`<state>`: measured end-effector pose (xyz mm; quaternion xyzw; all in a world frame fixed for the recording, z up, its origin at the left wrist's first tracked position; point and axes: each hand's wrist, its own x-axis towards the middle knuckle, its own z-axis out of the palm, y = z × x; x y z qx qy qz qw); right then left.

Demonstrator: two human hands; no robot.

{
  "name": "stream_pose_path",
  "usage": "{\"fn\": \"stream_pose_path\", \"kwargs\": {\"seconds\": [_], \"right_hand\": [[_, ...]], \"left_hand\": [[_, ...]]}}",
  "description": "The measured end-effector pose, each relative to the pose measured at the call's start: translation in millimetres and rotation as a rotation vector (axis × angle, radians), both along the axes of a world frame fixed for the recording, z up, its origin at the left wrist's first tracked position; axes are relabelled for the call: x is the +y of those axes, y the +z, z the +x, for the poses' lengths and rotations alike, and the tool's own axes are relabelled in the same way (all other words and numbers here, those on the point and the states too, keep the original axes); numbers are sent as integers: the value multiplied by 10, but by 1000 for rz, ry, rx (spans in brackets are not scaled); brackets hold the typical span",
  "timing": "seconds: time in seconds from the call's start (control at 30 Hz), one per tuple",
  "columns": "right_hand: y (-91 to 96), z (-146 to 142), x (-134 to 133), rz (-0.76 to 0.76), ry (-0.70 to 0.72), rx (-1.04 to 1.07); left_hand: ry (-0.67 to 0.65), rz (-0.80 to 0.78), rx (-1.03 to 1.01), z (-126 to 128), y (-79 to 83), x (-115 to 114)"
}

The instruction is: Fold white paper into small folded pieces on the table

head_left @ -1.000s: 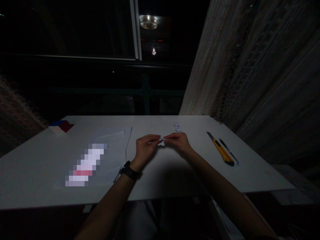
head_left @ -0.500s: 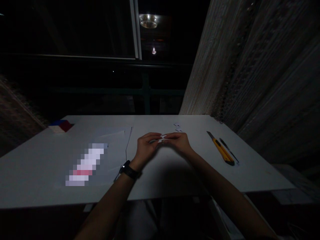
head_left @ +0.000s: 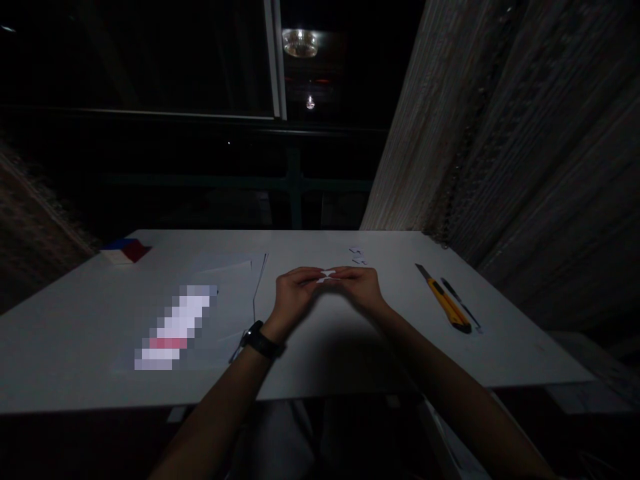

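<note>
The left hand and right hand are pinching a small white piece in their fingers, apparently paper, so light, even pressure should be serving best.

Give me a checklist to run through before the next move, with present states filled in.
1. Paper held from both sides: ok, between the left grip and right grip.
2. Paper's full shape visible: cannot tell, mostly covered and too small.
3. Cutter apart from both grips: ok, lying to the right.
4. Blade drawn in: not ok, it sticks out of the handle.
5. Pen apart from both grips: ok, beside the cutter.
6. Lighting good enough for detail: not ok, the scene is dim.
</note>
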<state>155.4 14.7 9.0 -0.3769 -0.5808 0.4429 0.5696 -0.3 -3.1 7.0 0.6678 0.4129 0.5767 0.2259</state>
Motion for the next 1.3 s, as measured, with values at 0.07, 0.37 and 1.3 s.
{"fn": "stream_pose_path", "kwargs": {"seconds": [0.07,0.37,1.3], "right_hand": [[-16,-6,7,4,-5,-5],[-46,55,51,-54,45,-124],[-15,39,23,3,25,-85]], "left_hand": [[-4,-26,0,-9,-20,12],[0,-83,72,-39,-71,57],[-3,86,92,-27,-39,5]]}}
